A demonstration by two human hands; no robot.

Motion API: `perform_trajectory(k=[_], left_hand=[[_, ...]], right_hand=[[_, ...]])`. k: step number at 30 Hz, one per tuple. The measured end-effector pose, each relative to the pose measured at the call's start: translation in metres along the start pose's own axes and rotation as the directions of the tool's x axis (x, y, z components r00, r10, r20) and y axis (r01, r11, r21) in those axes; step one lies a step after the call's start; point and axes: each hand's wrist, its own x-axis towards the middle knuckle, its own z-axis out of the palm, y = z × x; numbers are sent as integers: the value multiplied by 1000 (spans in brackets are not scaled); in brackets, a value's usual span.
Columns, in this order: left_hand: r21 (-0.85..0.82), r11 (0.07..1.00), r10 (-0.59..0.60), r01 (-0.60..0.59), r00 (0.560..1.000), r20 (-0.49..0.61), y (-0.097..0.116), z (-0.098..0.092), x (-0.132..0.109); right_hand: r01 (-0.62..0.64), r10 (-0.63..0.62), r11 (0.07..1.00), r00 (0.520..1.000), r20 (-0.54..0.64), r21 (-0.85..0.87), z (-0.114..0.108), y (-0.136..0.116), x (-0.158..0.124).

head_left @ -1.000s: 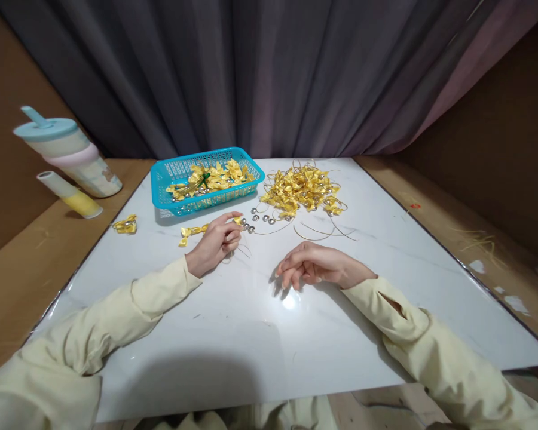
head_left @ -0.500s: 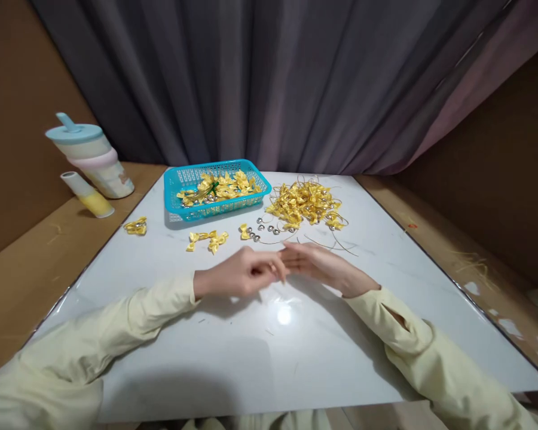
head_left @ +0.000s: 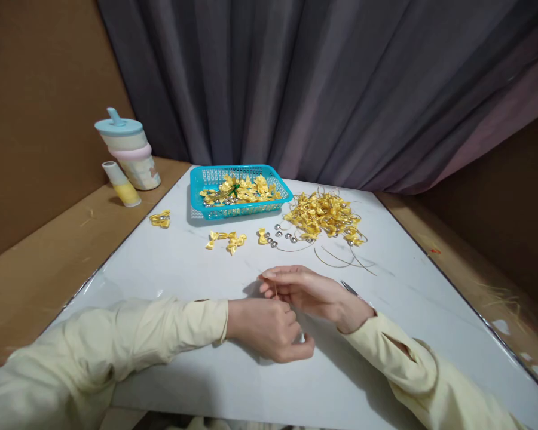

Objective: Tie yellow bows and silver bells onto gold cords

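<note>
My left hand (head_left: 273, 329) is closed, knuckles up, low in front of my right hand. Its thumb and forefinger curl to the right. My right hand (head_left: 307, 292) has its fingers bent and pressed together around the end of a thin cord (head_left: 276, 291). A short stretch of that cord shows between the two hands and runs down to my left fist. The rest of it is hidden. Beyond the hands lie a yellow satin bow (head_left: 262, 236) and several small silver heart-shaped pieces (head_left: 290, 237). Behind my right wrist shows a dark pointed metal tip (head_left: 349, 288), its remainder hidden.
A blue plastic basket (head_left: 246, 212) holds yellow bows. To its right is a heap of yellow bows (head_left: 323, 215) with loose cords. More bows (head_left: 226, 240) lie left of centre, and another cluster (head_left: 160, 219) near the left edge. A tumbler (head_left: 137, 158) and yellow-white tube (head_left: 122, 185) stand left.
My left hand has moved nearer to me and turned knuckles up. My right hand has drawn back slightly, its fingers now bent. The view has shifted left, and the metal tip has come into sight.
</note>
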Motion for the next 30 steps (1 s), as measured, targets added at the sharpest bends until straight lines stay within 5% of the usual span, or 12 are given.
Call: perform_trajectory(k=[8,13,20,22,24,25,27,28,30], left_hand=[[-35,998,-59,55,991,-121,1,6,-2],[-22,997,-72,71,992,-102,0,7,-3],[-107,993,-60,43,986,-154,-4,0,-3],[-151,981,-154,124,965,-212,-19,-7,-7],[-154,923,-380,353,899,-219,-43,-13,-15],[-151,820,-572,552,797,-193,-58,-15,-20],[-187,526,-849,829,524,-64,-89,-15,-33],[-211,423,-898,881,439,31,-103,-12,-39],[-286,313,-909,906,373,185,-122,-5,-49]], right_hand=[[141,-131,989,975,-181,44,-26,-15,8],[184,-164,981,953,-254,57,-35,-25,4],[287,-300,954,908,-292,-88,-41,-30,-8],[312,-341,939,898,-278,-143,-45,-27,-12],[307,-343,936,903,-257,-170,-50,-22,-16],[296,-333,939,910,-247,-176,-53,-19,-18],[262,-303,946,925,-231,-191,-59,-13,-21],[250,-293,947,929,-224,-200,-61,-10,-22],[241,-286,946,935,-211,-215,-66,-5,-23]])
